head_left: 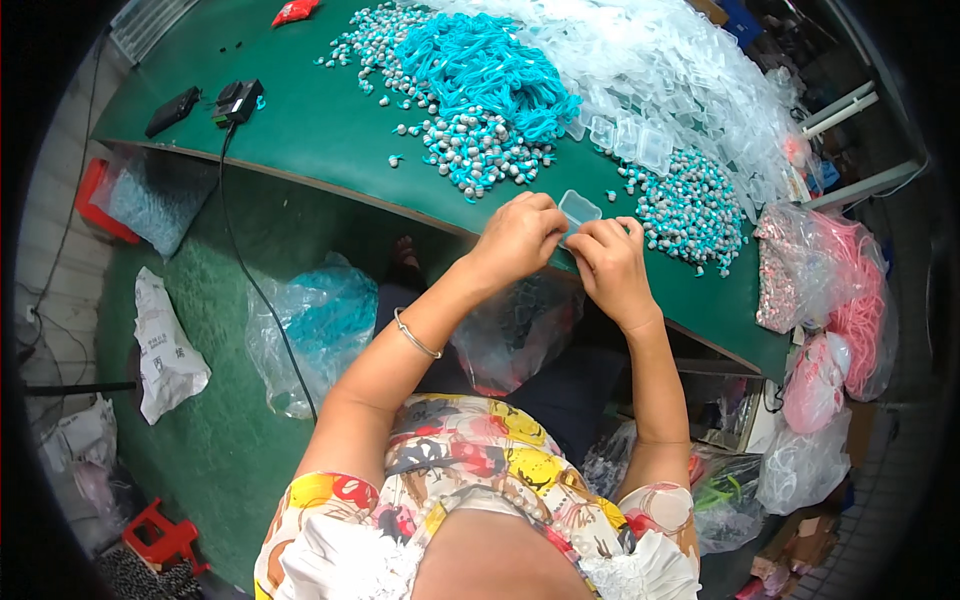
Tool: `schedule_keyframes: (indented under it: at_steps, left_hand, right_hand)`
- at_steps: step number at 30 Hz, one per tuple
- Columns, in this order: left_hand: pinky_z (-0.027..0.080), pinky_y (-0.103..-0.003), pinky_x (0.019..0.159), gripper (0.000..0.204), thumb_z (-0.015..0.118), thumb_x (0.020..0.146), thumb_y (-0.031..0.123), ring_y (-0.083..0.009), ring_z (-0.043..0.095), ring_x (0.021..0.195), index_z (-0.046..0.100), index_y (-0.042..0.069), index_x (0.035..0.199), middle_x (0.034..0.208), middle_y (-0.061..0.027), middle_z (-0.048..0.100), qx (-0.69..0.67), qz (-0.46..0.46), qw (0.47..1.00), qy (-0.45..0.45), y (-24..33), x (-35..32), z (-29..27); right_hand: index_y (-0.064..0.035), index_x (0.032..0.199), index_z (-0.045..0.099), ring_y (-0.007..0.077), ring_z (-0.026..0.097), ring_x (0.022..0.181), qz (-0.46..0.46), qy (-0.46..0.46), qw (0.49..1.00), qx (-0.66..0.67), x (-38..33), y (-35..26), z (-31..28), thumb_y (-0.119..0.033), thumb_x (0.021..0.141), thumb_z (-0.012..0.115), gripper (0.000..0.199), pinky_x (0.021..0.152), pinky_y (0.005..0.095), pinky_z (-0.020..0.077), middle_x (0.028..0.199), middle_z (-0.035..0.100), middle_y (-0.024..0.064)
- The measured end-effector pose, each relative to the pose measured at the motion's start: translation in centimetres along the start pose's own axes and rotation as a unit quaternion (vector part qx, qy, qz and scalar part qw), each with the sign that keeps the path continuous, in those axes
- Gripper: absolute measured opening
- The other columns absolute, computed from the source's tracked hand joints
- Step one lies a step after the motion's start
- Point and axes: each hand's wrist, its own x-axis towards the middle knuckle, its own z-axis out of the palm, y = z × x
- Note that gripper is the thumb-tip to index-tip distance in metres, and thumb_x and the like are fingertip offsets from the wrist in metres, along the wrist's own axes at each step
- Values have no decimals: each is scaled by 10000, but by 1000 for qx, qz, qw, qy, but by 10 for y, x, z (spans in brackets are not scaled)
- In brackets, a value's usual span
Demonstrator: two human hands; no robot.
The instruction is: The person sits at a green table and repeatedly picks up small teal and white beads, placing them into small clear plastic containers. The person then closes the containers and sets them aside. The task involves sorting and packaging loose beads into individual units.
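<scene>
A small clear plastic box (pixel 580 207), its lid raised, is between my hands at the near edge of the green table (pixel 300 130). My left hand (pixel 517 238) pinches its left side with fingers closed. On the right side, my right hand (pixel 612 262) grips the box low down, fingertips together. My fingers hide whatever is inside. Just beyond the left hand lies a heap of small grey-and-teal pieces (pixel 470 150). A second heap of similar pieces (pixel 690 210) lies right of my right hand. Behind the first heap is a pile of teal cords (pixel 490 75).
A large pile of clear plastic boxes (pixel 660 70) covers the far right of the table. Two black devices (pixel 237 102) lie at the left, one with a hanging cable (pixel 250 260). Bags of pink cord (pixel 850 300) hang by the right edge. On the floor are plastic bags (pixel 310 320) and a red stool (pixel 163 535).
</scene>
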Motion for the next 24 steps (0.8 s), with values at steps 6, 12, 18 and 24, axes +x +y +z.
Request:
schedule_keyframes:
  at_steps: [6,12,18,24]
  left_hand:
    - [507,-418,774,330,729,755,105,-328,616,884,657,40,1070,984,-139,591,-48,-22,998,-23,5,-1,-14]
    - [486,-428,818,483,789,729,222,-324,597,958,631,67,1158,1005,-109,596,68,11,993,-100,2,2,-22]
    - [478,-424,829,476,807,727,258,-310,596,962,643,101,1146,1004,-96,599,47,-1,995,-86,-2,0,-19]
    - [472,-424,844,489,818,720,285,-307,594,968,645,108,1141,1005,-86,601,42,-14,995,-84,-2,-2,-20]
  right_hand:
    - [-88,905,660,254,624,871,29,21,996,81,7,3,-9,11,789,633,155,841,400,408,879,654,56]
    - [-30,931,674,280,653,740,102,90,977,164,35,45,9,18,809,631,138,673,377,503,855,672,119]
    - [-69,980,703,276,672,803,168,84,976,113,77,76,45,-110,831,689,155,719,402,518,882,688,102]
    - [-135,971,739,290,670,914,227,-2,974,-2,101,80,77,-202,831,703,159,810,495,464,924,693,70]
